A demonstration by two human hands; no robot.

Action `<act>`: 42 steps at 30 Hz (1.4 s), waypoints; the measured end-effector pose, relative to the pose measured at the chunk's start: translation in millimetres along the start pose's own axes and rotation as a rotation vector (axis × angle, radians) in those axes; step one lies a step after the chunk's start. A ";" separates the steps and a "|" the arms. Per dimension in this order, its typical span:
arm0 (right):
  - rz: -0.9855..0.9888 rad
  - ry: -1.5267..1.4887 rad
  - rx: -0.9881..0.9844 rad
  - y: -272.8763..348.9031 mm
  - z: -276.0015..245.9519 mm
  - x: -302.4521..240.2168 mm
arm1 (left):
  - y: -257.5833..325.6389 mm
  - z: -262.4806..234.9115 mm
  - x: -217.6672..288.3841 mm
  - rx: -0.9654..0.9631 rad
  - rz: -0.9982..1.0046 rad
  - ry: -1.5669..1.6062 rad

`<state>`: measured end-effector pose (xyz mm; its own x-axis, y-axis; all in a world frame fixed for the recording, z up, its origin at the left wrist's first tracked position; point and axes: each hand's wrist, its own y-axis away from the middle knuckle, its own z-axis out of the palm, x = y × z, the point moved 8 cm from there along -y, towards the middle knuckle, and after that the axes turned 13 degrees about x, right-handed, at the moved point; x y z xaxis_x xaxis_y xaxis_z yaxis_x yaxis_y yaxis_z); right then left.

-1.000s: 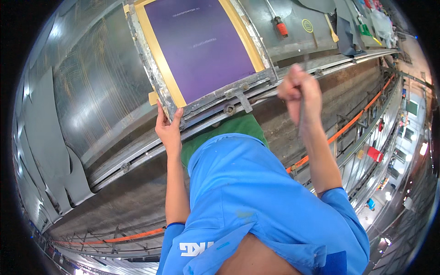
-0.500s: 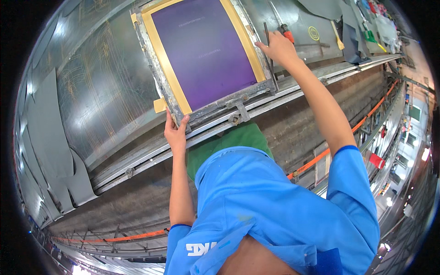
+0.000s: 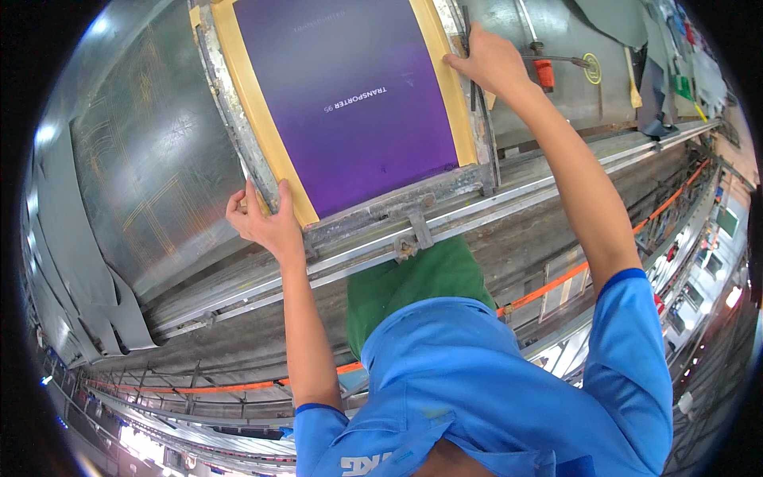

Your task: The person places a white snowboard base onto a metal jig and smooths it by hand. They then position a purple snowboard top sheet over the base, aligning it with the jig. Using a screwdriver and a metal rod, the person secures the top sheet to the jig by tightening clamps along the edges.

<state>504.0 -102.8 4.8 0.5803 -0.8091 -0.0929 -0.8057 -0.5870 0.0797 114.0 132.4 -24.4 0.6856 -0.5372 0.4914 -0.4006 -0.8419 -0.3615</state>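
A screen printing frame [image 3: 226,95] with worn, stained rails lies on the long table in front of me. Yellow tape borders its purple screen [image 3: 358,135], which carries small pale lettering. My left hand [image 3: 270,226] grips the left rail near the near corner, thumb on the inner side and index finger outside; its other fingers stick out loosely. Farther up, my right hand [image 3: 494,63] clasps the right rail, with the thumb on the tape and the fingers over the outer side. Thin dark bars run along that rail by my fingers. A metal bracket [image 3: 417,226] sits at the near edge.
Right of the frame lie a red-handled tool [image 3: 544,73], a yellow ring mark [image 3: 592,69] and a wooden-handled brush [image 3: 633,79]. Grey sheets [image 3: 91,238] hang over the table at the left. A metal rail [image 3: 350,266] follows the table's near edge.
The view has shifted, and the frame appears farther left. My left hand's fingers have spread more along the left rail. The yellow tape tab beside that rail no longer shows.
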 end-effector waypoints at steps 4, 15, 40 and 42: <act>-0.021 0.022 0.048 1.3 2.8 3.5 | -2.1 -1.4 10.4 0.003 -0.065 0.100; 0.061 0.006 0.010 9.6 7.7 5.3 | -2.0 -0.8 14.7 -0.105 -0.062 0.050; -0.002 -0.118 0.046 23.9 3.5 6.5 | 2.1 6.6 0.3 -0.142 0.076 0.016; 0.032 -0.191 0.133 35.6 -25.0 19.4 | -3.3 4.3 6.1 -0.187 0.077 0.060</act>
<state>489.5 -140.1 30.7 0.5310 -0.7998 -0.2800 -0.8394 -0.5417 -0.0447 122.1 132.1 -23.6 0.6135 -0.5973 0.5166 -0.5596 -0.7904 -0.2494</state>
